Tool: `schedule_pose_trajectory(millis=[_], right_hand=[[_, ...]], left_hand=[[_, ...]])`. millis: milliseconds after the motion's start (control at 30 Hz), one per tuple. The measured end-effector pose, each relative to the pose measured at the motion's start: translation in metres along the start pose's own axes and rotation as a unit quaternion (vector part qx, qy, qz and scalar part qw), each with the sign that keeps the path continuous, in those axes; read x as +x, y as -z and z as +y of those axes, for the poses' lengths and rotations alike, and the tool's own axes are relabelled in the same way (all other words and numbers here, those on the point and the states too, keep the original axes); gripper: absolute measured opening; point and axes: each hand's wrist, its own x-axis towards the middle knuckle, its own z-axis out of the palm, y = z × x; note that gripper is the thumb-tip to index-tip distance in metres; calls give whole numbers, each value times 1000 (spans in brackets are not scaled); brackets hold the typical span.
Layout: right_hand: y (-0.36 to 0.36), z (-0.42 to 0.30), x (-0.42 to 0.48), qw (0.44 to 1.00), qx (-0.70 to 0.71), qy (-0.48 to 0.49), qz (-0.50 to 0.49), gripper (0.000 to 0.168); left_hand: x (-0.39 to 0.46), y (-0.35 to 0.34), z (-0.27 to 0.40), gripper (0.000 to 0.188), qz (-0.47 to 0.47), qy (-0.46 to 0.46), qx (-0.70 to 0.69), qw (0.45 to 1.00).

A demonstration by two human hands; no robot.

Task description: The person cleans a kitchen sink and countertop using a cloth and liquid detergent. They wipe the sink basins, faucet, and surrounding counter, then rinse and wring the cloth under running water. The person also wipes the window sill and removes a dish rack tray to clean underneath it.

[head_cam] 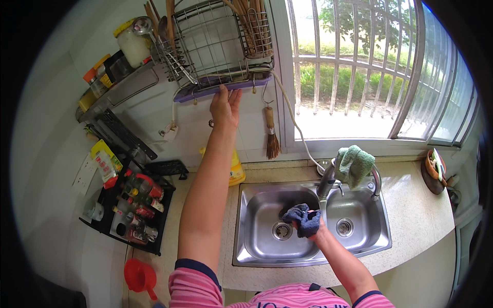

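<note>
My left hand (227, 106) reaches up the wall to a purple plastic drip tray (223, 91). Its fingers touch or nearly touch the tray's front edge, and whether they grip it cannot be made out. Above that tray is a wire utensil rack (210, 46) with chopsticks and spoons at its sides. In my right hand (314, 230) is a bunched dark blue cloth (304, 219), held over the left bowl of a stainless steel double sink (262, 246). A green cloth (352, 165) hangs over the faucet (326, 181) behind it.
Left of the sink, a black rack (161, 223) holds several bottles. A red plastic ladle (140, 275) lies near the front edge. Behind my left forearm stands a yellow bottle (237, 171). A hand brush (271, 134) and a white cord (290, 107) hang by the barred window.
</note>
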Motion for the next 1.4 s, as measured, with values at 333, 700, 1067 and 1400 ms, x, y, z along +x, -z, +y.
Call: schedule_pose_trajectory(millis=[333,700,1067,1400], right_hand=[[12,-11,-18,979,195,-35,53,38],[38,-17,-30,997,73,-6,22,36],[9,-23,-41,984,170,-8,55,36],[15,-21,-34,973,213,-38,76,34]], left_hand=[[4,-9,-8,25,-6,-13,-16,1000],[0,-19,-22,33,29,-33,-55,998],[2,-21,-16,27,44,-91,-1,995],[2,-16,-10,31,4,-81,17,997]])
